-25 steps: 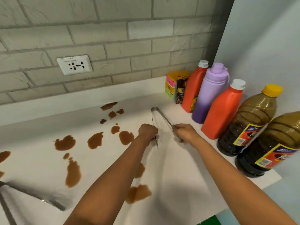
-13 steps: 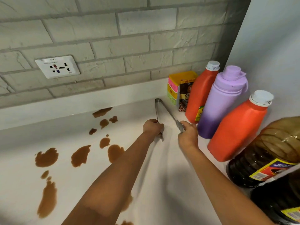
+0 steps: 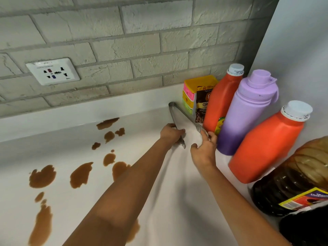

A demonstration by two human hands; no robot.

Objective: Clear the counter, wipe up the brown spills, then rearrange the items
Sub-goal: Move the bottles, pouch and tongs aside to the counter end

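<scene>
Metal tongs (image 3: 179, 119) lie on the white surface (image 3: 177, 201) at the far right, their hinge end against the back ledge beside a stack of coloured packets (image 3: 190, 96). The left hand (image 3: 171, 134) grips the left arm with curled fingers; the right hand (image 3: 204, 150) touches the right arm, fingers loosely spread. Brown spills (image 3: 79, 176) spread to the left. Bottles line the right wall, the nearest orange bottle (image 3: 220, 103) just beside the tongs.

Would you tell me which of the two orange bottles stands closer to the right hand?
The far orange bottle, beside the purple flask; the right hand nearly touches its base.
</scene>
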